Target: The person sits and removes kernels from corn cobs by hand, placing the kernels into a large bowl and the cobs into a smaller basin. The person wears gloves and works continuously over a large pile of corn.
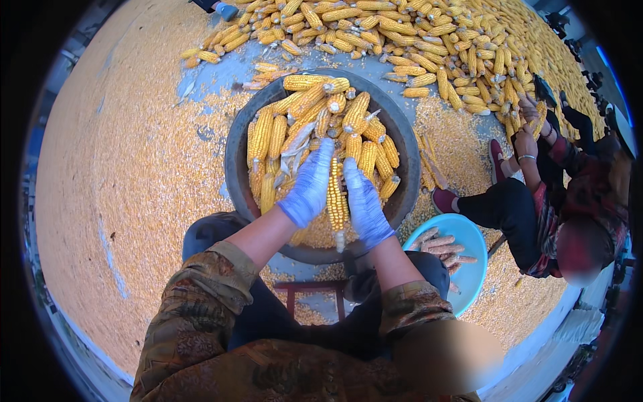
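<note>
Over a large dark round basin (409, 201) heaped with yellow corn ears (261, 133), both my hands wear white and purple gloves. An ear of corn (335, 196) lies upright in the view between them, its pale end pointing towards me. My left hand (311, 186) is at its left side and my right hand (365, 203) at its right; both touch or nearly touch it, and the fingertips are partly hidden. Dry husk (296, 145) clings to an ear beside my left hand. Loose kernels (319, 233) lie in the near part of the basin.
A light-blue tub (477, 261) with stripped cobs (442, 246) stands right of my knee. A seated co-worker (522, 201) at the right holds a corn ear (540, 120). A big pile of ears (427, 45) lies beyond the basin. Kernels (150, 176) cover the ground at left.
</note>
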Action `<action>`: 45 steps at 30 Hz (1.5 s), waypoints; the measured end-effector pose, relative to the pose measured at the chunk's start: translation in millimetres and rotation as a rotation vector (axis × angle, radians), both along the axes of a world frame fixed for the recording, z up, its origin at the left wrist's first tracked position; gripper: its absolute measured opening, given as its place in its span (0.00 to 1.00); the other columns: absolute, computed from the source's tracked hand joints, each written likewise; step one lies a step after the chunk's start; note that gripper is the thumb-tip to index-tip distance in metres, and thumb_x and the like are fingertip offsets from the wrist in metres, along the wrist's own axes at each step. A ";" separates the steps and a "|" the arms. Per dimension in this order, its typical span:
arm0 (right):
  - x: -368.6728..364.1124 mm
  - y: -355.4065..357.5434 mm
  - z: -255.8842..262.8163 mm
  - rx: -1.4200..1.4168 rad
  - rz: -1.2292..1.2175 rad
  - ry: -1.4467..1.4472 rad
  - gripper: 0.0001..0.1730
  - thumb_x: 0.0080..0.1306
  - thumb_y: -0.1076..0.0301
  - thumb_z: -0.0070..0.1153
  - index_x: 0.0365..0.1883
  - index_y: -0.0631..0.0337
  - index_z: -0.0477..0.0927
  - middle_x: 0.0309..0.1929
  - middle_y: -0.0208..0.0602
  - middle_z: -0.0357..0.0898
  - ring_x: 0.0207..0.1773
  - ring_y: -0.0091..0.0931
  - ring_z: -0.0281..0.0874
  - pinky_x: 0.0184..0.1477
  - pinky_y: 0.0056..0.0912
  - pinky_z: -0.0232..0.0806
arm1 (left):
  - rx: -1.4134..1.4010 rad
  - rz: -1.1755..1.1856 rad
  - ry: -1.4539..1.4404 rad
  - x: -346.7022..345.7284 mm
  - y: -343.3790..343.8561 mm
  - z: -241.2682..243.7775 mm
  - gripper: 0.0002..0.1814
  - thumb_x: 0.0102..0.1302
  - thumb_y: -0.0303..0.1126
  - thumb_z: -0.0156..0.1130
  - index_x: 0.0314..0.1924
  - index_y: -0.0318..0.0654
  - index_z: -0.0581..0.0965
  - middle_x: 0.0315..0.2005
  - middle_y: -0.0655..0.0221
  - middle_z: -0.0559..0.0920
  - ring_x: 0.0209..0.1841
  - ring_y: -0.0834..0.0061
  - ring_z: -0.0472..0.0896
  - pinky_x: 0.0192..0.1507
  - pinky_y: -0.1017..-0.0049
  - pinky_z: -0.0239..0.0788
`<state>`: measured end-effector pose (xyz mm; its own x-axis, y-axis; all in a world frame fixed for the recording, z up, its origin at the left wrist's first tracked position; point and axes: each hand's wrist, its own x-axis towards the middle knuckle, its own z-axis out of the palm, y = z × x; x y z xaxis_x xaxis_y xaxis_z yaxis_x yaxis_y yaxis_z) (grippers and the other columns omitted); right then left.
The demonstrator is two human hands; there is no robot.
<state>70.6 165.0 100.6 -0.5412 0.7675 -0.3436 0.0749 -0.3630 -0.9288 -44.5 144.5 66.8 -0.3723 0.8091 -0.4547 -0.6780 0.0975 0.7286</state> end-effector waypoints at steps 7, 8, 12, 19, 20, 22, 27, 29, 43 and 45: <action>-4.8 -9.1 -19.0 0.225 -0.046 -0.012 0.25 0.75 0.55 0.41 0.54 0.70 0.74 0.49 0.43 0.76 0.53 0.26 0.70 0.58 0.30 0.61 | -0.011 -0.025 0.056 2.5 -4.0 9.1 0.21 0.74 0.48 0.46 0.51 0.37 0.74 0.38 0.71 0.77 0.39 0.84 0.75 0.42 0.80 0.72; -4.3 -8.0 -21.2 0.221 -0.037 -0.044 0.25 0.75 0.55 0.41 0.54 0.70 0.74 0.49 0.43 0.77 0.53 0.26 0.71 0.57 0.30 0.62 | -0.008 -0.022 0.066 1.5 -4.6 4.5 0.21 0.74 0.49 0.46 0.50 0.38 0.74 0.37 0.71 0.77 0.38 0.84 0.75 0.41 0.79 0.72; 0.8 4.0 -6.8 0.125 0.002 -0.131 0.24 0.74 0.56 0.43 0.52 0.71 0.75 0.45 0.39 0.78 0.49 0.24 0.72 0.53 0.28 0.63 | -0.029 -0.028 -0.012 -0.8 -4.0 2.7 0.20 0.72 0.51 0.48 0.46 0.41 0.74 0.33 0.71 0.77 0.33 0.82 0.76 0.32 0.76 0.74; 2.2 -1.8 -13.6 0.047 0.018 0.072 0.25 0.73 0.52 0.46 0.51 0.67 0.76 0.43 0.31 0.76 0.47 0.17 0.70 0.51 0.23 0.64 | -0.068 0.175 -0.284 -23.7 9.7 29.5 0.21 0.69 0.55 0.52 0.40 0.44 0.75 0.23 0.74 0.75 0.25 0.75 0.76 0.28 0.71 0.74; -3.6 -12.2 -11.0 0.070 0.014 0.057 0.24 0.73 0.52 0.46 0.51 0.67 0.76 0.44 0.31 0.76 0.47 0.16 0.70 0.51 0.23 0.64 | -0.019 0.192 -0.276 -30.1 9.0 13.1 0.22 0.69 0.56 0.51 0.40 0.44 0.75 0.23 0.73 0.76 0.24 0.74 0.76 0.27 0.70 0.74; -6.2 -19.4 -23.9 0.008 0.034 0.019 0.23 0.73 0.54 0.46 0.53 0.67 0.74 0.45 0.30 0.75 0.48 0.16 0.70 0.52 0.22 0.64 | -0.071 0.209 -0.259 -27.7 8.9 15.1 0.21 0.68 0.56 0.52 0.40 0.45 0.75 0.22 0.73 0.75 0.23 0.74 0.75 0.26 0.70 0.74; -4.9 -22.1 -40.0 0.033 0.007 0.074 0.24 0.74 0.56 0.45 0.54 0.70 0.73 0.47 0.36 0.76 0.49 0.20 0.69 0.53 0.24 0.63 | -0.038 0.216 -0.202 -21.9 4.8 6.2 0.18 0.69 0.52 0.54 0.41 0.45 0.75 0.22 0.74 0.74 0.22 0.78 0.74 0.23 0.75 0.71; -2.9 -24.9 -42.2 0.056 -0.006 0.080 0.24 0.75 0.56 0.42 0.56 0.69 0.73 0.47 0.34 0.77 0.49 0.18 0.69 0.53 0.23 0.64 | -0.037 0.198 -0.186 -16.1 1.6 2.7 0.17 0.70 0.51 0.54 0.44 0.45 0.76 0.23 0.74 0.75 0.21 0.81 0.73 0.22 0.79 0.69; 6.8 -3.2 -31.3 0.145 0.026 0.052 0.22 0.74 0.57 0.42 0.54 0.67 0.76 0.45 0.33 0.79 0.48 0.20 0.73 0.51 0.26 0.67 | -0.086 0.175 -0.335 -25.6 8.5 26.6 0.22 0.66 0.58 0.54 0.28 0.47 0.74 0.18 0.73 0.75 0.18 0.74 0.73 0.20 0.73 0.68; 12.0 -2.9 -27.9 0.407 -0.003 -0.028 0.22 0.74 0.54 0.42 0.50 0.65 0.78 0.45 0.34 0.79 0.48 0.23 0.74 0.49 0.27 0.68 | -0.058 0.189 -0.411 -33.6 8.3 21.0 0.22 0.66 0.57 0.54 0.30 0.46 0.74 0.20 0.73 0.76 0.20 0.74 0.74 0.22 0.71 0.70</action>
